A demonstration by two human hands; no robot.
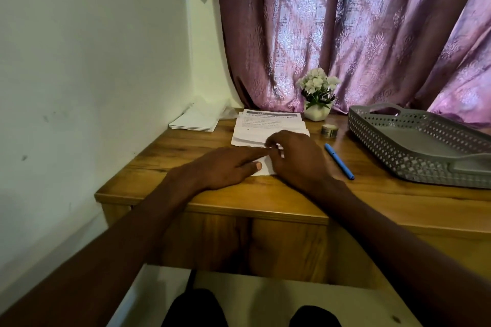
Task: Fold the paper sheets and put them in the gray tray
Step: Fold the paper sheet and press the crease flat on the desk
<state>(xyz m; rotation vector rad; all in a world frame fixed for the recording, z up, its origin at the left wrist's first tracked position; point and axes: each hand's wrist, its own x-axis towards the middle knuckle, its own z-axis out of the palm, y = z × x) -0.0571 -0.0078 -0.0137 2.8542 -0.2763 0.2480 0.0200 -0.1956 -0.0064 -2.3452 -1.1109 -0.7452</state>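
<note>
A small folded white paper sheet [265,167] lies on the wooden desk [292,199], mostly covered by both hands. My left hand [225,167] lies flat on it with straight fingers pressing down. My right hand [295,156] rests over the sheet's right part, fingers curled at the fold; whether it pinches the paper is hidden. Just behind the hands sits a stack of printed paper sheets [268,125]. The gray perforated tray [419,141] stands at the right of the desk, with no paper visible inside.
A blue pen [339,161] lies right of my right hand. A tape roll [329,130] and a white pot of flowers [318,95] stand behind it. White envelopes [195,121] lie by the left wall. A purple curtain [345,34] hangs behind the desk.
</note>
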